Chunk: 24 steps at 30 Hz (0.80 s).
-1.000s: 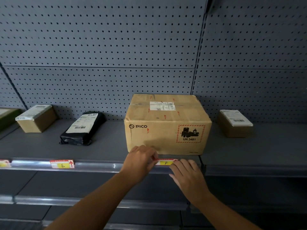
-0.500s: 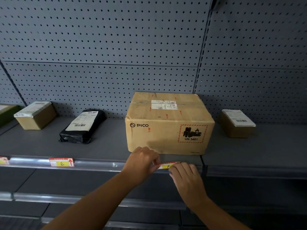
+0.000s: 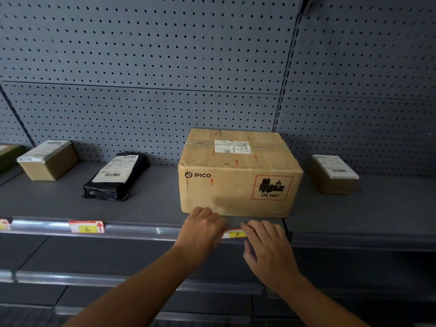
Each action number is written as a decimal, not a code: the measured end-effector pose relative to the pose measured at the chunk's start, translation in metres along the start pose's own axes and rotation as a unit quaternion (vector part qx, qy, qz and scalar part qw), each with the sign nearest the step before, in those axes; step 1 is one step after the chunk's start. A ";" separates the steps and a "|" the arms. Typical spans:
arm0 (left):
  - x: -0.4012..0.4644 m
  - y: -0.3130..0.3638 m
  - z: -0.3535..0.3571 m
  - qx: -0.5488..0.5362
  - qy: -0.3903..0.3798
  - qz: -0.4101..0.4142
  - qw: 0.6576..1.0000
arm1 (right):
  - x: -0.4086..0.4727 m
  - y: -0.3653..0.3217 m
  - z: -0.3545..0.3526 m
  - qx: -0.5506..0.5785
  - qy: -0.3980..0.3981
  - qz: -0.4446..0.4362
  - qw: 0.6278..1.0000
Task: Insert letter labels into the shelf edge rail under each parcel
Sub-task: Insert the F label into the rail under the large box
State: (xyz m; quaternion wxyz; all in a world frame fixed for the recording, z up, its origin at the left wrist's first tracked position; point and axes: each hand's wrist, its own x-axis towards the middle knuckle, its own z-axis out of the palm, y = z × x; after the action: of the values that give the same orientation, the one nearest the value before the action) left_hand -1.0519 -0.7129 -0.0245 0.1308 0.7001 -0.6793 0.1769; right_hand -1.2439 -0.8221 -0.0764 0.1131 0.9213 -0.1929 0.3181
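Note:
A large brown PICO carton (image 3: pixel 238 175) stands on the grey shelf (image 3: pixel 151 204). Right under it, at the shelf edge rail (image 3: pixel 141 230), sits a small label marked F (image 3: pixel 236 233), yellow with a red border. My left hand (image 3: pixel 200 228) pinches the label's left end. The fingertips of my right hand (image 3: pixel 267 244) press on its right end. A label marked E (image 3: pixel 86 227) sits in the rail under a black bag parcel (image 3: pixel 118 177).
A small brown box (image 3: pixel 48 159) lies at the left and another small box (image 3: pixel 333 174) at the right, with no label in the rail below the right one. Pegboard backs the shelf. A lower shelf rail (image 3: pixel 94 278) runs beneath my arms.
The F label was tilted half a second ago and now lies level along the rail. Both hands stay on its ends, barely shifted.

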 end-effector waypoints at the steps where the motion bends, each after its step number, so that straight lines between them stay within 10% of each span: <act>1: -0.001 0.001 0.001 0.002 -0.003 0.003 1.000 | -0.003 0.001 0.001 0.000 -0.007 0.000 1.000; 13: -0.013 0.002 0.006 0.028 -0.007 0.016 0.999 | -0.014 0.000 0.003 0.000 -0.041 0.017 0.999; 24: -0.053 -0.043 -0.030 -0.030 0.054 -0.143 0.988 | 0.088 -0.066 -0.006 0.127 -0.051 -0.052 0.989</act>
State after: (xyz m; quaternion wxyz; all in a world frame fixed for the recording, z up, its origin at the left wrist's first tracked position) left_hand -1.0114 -0.6505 -0.0180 0.2124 0.7751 -0.5693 0.1732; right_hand -1.1554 -0.7855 -0.0215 0.0018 0.9520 -0.1079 0.2866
